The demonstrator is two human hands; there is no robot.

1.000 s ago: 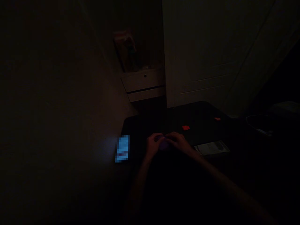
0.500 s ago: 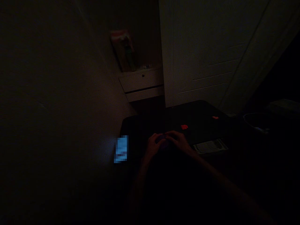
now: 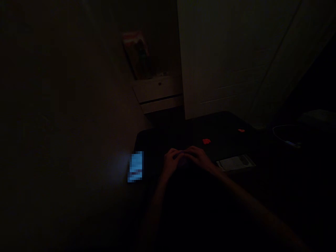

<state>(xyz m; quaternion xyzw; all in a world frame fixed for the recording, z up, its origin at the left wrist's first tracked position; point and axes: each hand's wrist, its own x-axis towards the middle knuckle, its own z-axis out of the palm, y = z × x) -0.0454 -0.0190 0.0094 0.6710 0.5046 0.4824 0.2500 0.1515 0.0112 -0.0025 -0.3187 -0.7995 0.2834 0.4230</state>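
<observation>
The scene is very dark. My left hand (image 3: 171, 160) and my right hand (image 3: 198, 156) meet over a dim purple, rounded thing (image 3: 183, 160), their fingers curled onto it from both sides. Its kind is too dark to make out, and the fingers cover much of it. Just beyond my right hand, a small orange-red piece (image 3: 206, 141) lies on the dark table (image 3: 162, 137). A second small orange-red piece (image 3: 241, 130) lies farther right.
A glowing, pixelated screen (image 3: 135, 167) stands at the table's left, by the wall. Right of my right hand lies a flat, pale printed packet (image 3: 236, 163). A white cable (image 3: 286, 140) curves at the far right. Behind are a drawer unit (image 3: 160, 92) and a pale door (image 3: 223, 52).
My fingers have shifted slightly on the purple thing, with the fingertips now closer together over its top. The view has moved a little and looks dimmer.
</observation>
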